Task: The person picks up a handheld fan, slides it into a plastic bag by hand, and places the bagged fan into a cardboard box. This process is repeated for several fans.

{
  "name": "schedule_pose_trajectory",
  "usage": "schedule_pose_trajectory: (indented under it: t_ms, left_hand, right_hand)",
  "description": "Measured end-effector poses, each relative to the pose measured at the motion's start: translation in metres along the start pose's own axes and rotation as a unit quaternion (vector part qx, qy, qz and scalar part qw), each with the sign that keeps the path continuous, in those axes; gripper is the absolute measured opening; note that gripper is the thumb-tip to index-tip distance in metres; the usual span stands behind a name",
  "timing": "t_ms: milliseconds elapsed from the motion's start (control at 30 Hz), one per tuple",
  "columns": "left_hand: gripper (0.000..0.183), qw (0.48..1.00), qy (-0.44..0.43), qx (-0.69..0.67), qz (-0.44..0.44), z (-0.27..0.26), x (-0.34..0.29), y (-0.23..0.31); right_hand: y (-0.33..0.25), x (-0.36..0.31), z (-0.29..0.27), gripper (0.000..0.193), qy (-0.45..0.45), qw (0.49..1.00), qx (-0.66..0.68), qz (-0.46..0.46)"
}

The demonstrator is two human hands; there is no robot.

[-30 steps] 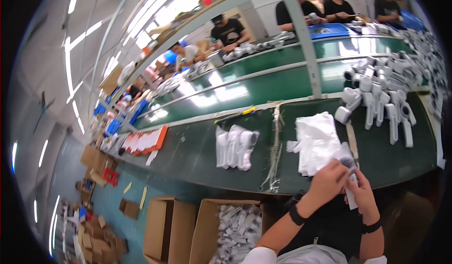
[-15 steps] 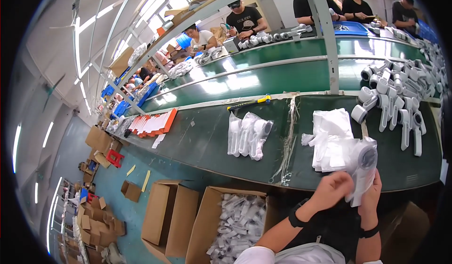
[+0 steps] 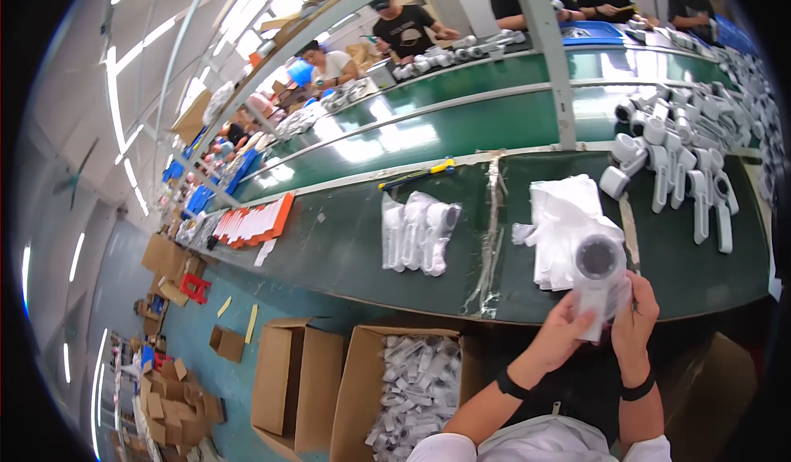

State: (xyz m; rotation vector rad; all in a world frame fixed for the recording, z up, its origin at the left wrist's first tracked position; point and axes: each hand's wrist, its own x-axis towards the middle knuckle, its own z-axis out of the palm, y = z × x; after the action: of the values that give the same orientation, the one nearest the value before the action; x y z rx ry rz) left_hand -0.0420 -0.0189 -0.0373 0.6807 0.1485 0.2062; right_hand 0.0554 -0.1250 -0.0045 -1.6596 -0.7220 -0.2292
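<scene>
A white handheld device point(image 3: 590, 301) with a long handle and a round, dark-faced head is upright in front of me, head uppermost. Clear plastic bag film shows along its right side. My left hand point(image 3: 554, 337) is closed on the lower handle, thumb across its front. On the other side, my right hand point(image 3: 634, 318) grips the bagged device by its edge, fingers partly hidden behind it. Just beyond lies a stack of white plastic bags point(image 3: 560, 203), partly covered by the device's head. Several bagged devices point(image 3: 418, 233) lie side by side to the left on the dark green bench.
Unbagged devices point(image 3: 700, 165) are heaped at the right. A yellow-and-black hammer point(image 3: 418, 174) lies by the bench's back edge, an orange box of white slips point(image 3: 254, 221) farther left. Below stands a carton point(image 3: 350, 396) of bagged devices. Co-workers sit across the green conveyor point(image 3: 461, 116).
My left hand, apart from the device before, has closed on its handle. The bagged device has shifted left and its round face has turned more toward me. The view has shifted slightly.
</scene>
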Motion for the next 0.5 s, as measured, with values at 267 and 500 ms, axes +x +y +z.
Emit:
schedule_pose_trajectory:
  t_ms: [267, 500]
  left_hand:
    - [0.048, 0.991, 0.008, -0.023, 0.131, -0.014, -0.027, 0.042]
    - [0.051, 0.873, 0.305, 0.181, 0.334, -0.068, -0.093, 0.122]
  right_hand:
    - [-0.003, -0.017, 0.007, 0.016, -0.026, 0.986, -0.091, -0.138]
    - [0.019, -0.026, 0.003, 0.011, -0.115, 0.990, -0.009, -0.080]
